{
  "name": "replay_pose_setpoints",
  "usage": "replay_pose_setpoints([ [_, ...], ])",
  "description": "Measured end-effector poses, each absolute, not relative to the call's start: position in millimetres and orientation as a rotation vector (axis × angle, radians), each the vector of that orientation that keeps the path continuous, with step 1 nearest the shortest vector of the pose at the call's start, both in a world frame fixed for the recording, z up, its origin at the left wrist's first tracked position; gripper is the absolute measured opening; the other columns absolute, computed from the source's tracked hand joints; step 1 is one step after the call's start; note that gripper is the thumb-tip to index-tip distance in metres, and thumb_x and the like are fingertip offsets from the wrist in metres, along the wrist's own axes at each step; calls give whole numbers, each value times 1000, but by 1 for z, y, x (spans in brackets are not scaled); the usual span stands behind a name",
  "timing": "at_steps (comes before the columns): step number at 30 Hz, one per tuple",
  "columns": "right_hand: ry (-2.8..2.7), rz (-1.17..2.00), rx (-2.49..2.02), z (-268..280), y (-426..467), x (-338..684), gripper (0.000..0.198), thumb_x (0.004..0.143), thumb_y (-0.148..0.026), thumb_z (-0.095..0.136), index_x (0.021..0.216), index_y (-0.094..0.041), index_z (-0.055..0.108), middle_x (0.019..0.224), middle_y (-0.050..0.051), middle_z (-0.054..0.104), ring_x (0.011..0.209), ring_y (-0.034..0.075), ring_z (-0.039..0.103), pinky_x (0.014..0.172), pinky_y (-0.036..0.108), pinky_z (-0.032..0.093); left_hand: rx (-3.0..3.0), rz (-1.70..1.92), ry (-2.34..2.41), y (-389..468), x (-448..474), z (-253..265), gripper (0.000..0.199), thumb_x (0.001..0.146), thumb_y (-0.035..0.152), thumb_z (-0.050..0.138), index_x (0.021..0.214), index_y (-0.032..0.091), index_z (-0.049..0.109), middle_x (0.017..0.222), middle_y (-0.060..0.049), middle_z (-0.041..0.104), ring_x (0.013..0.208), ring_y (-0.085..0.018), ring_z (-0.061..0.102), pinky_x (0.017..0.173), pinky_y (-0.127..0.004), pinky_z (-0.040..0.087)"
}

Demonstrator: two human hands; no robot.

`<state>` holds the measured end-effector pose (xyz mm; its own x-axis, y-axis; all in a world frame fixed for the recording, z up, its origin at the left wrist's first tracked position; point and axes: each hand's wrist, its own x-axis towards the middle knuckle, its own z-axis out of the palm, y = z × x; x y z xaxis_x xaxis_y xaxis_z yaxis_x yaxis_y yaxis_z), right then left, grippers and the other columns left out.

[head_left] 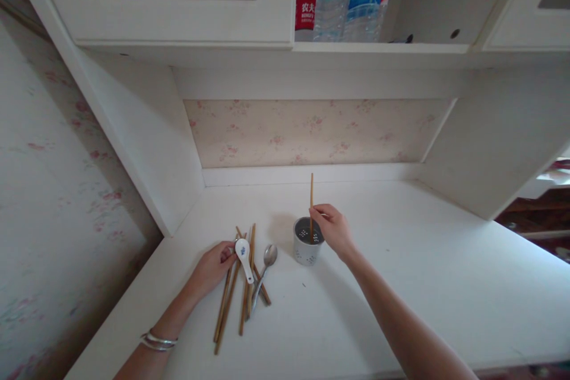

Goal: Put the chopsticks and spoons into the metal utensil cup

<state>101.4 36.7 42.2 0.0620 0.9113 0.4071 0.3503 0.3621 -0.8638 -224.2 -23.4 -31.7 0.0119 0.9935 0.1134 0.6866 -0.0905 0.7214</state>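
Note:
A single wooden chopstick (pixel 312 190) stands upright between the fingertips of my right hand (pixel 333 228), its lower end inside a white utensil holder (pixel 306 254) with small holes. To the left, a loose pile of wooden chopsticks (pixel 229 309) lies on the white counter. On top of the pile rests a white ceramic spoon (pixel 243 255) with a blue mark. Beside it lies a metal spoon (pixel 269 256), its handle across some chopsticks. My left hand (pixel 217 264) is at the pile's upper left, fingers curled by the ceramic spoon's bowl; what they grip is partly hidden.
The white countertop (pixel 427 285) runs out to the right. Above it hangs a cabinet (pixel 187 21) with an open compartment holding several plastic bottles (pixel 332 0). Side panels (pixel 133 130) and a flowered back wall (pixel 307 130) enclose the counter.

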Motion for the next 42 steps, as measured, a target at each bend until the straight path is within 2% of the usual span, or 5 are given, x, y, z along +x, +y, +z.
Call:
replay_pose_setpoints([
  [19,-1471,784,-1288,28,39,98,27,79,-44,58,90,-23,70,96,6,70,87,22,65,80,37,50,1860,853,1696,-24,-222,-28,32,82,39,47,100,18,63,82,-3,65,74,-17,59,69,-26,45],
  [23,-1399,953,-1230,27,35,100,41,80,-50,57,112,-25,61,98,5,70,89,23,65,82,40,51,1855,826,1714,-26,-221,-23,32,83,40,46,100,18,62,81,-2,65,73,-16,59,69,-26,44],
  [28,-1388,1034,-1091,18,19,108,63,78,-48,63,133,-30,38,127,9,56,115,24,54,97,42,44,1865,713,1873,-38,-221,-15,32,86,44,41,86,19,60,79,-3,64,74,-17,59,69,-26,41],
  [34,-1394,1059,-1044,-4,1,107,80,75,-43,68,141,-31,22,141,9,40,127,24,44,107,45,33,2061,352,2061,-62,-217,-6,33,86,46,40,72,20,54,72,-4,61,67,-18,56,62,-27,34],
  [42,-1466,1019,-1076,-20,-2,101,107,60,-36,81,144,-26,15,136,11,48,123,27,49,107,49,32,1965,89,2191,-58,-231,4,31,86,33,36,74,17,59,80,-12,66,76,-25,63,67,-32,39],
])
